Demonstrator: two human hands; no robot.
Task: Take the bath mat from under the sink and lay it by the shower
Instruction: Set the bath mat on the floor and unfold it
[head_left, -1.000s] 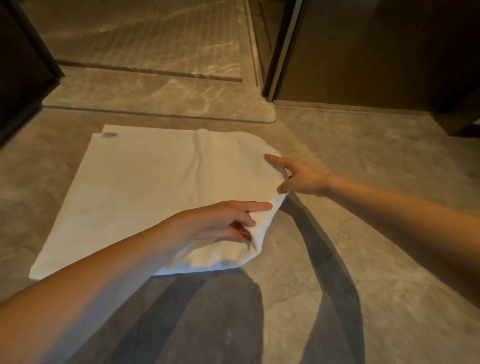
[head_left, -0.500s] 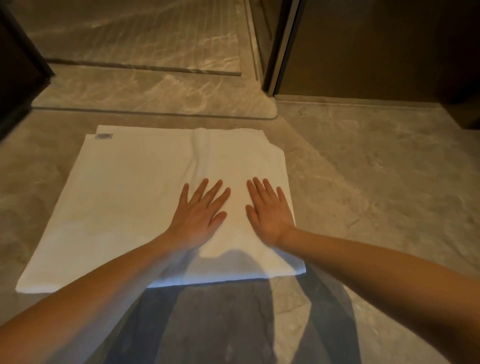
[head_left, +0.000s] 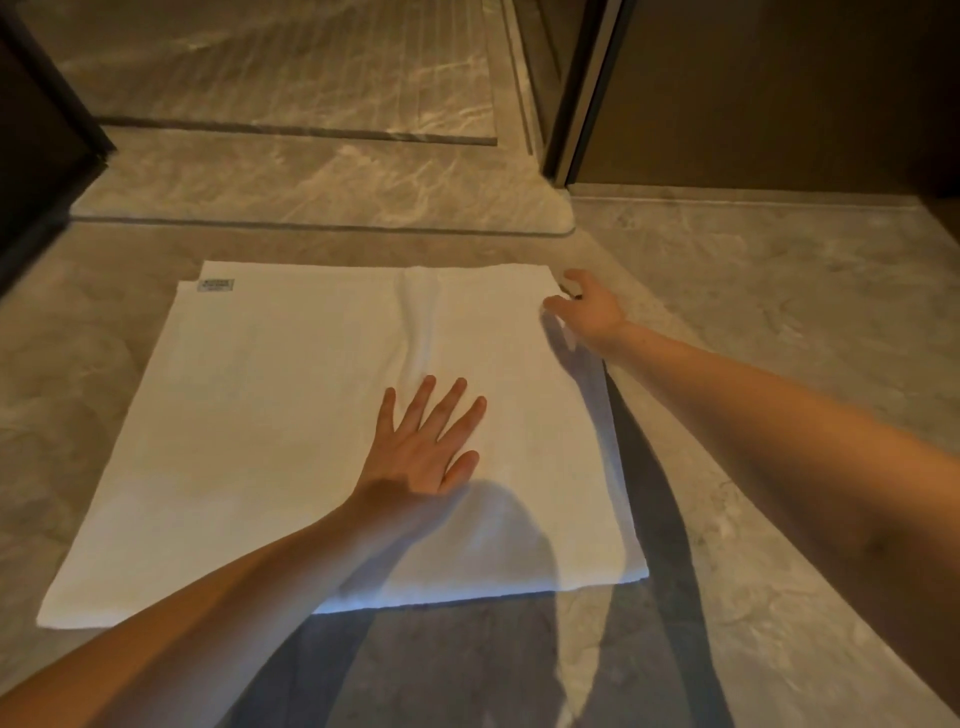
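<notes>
— Where is your bath mat (head_left: 291, 426)?

— It lies spread flat and white on the grey stone floor (head_left: 779, 364), its far edge just short of the raised marble threshold (head_left: 311, 182) at the shower opening. A soft crease runs down it from the far edge.

— And your hands?

— Your left hand (head_left: 421, 452) rests palm-down near the mat's middle, fingers spread wide and flat, gripping nothing. Your right hand (head_left: 587, 306) reaches to the far right corner, thumb and fingers pinched narrowly on the mat's edge there.

— Any writing?

— A small grey label (head_left: 216, 285) sits at the far left corner; its print is too blurred to read.
</notes>
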